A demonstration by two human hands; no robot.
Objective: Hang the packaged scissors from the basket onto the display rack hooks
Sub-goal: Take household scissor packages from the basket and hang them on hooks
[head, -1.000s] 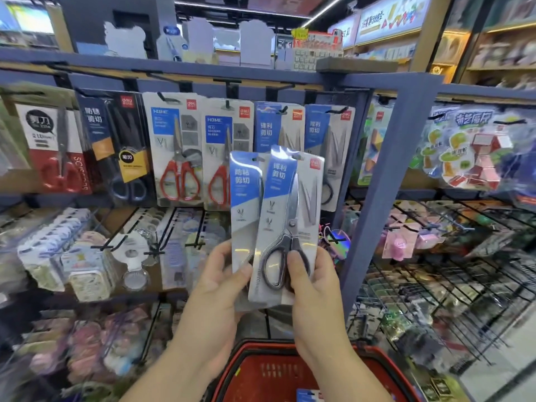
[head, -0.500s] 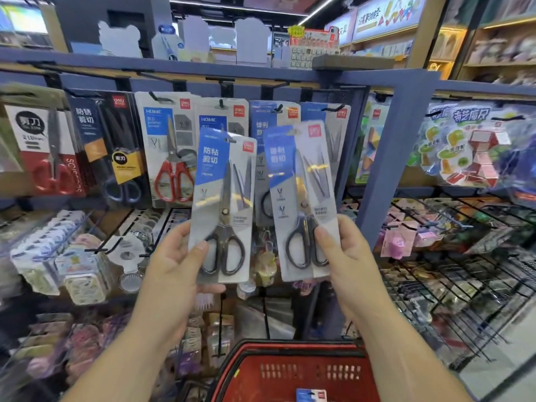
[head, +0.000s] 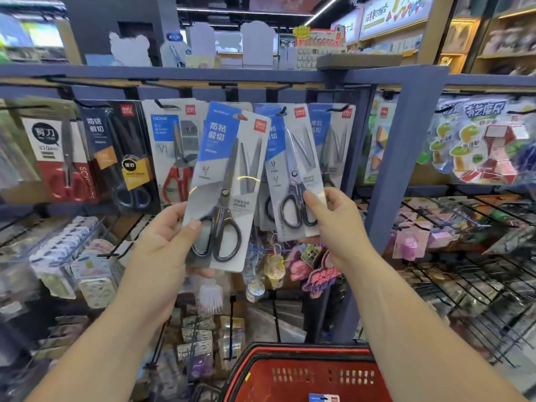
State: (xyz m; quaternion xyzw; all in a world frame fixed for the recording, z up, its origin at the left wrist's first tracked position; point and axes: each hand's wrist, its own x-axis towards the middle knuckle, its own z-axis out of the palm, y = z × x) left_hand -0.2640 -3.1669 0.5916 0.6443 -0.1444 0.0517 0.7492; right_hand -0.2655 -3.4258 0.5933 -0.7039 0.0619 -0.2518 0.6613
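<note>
My left hand [head: 165, 245] grips the lower part of a blue-and-grey scissors pack [head: 229, 181], tilted to the right in front of the rack. My right hand [head: 333, 224] pinches the bottom of a second scissors pack [head: 293, 166], whose top hole is at a black hook [head: 282, 111] on the rack bar; whether it is threaded on I cannot tell. Other scissors packs hang in a row, among them a red-handled pack [head: 174, 152] and a black pack [head: 121, 152]. The red basket [head: 304, 372] sits low, between my arms.
A blue upright post [head: 397, 169] stands just right of the scissors row. Toy packs [head: 478, 140] hang beyond it above black wire racks [head: 464, 271]. Small stationery items fill the hooks and shelves below the scissors.
Both packs rose and moved apart from being held together. The right pack went up to the hook; the left pack moved up and tilted right.
</note>
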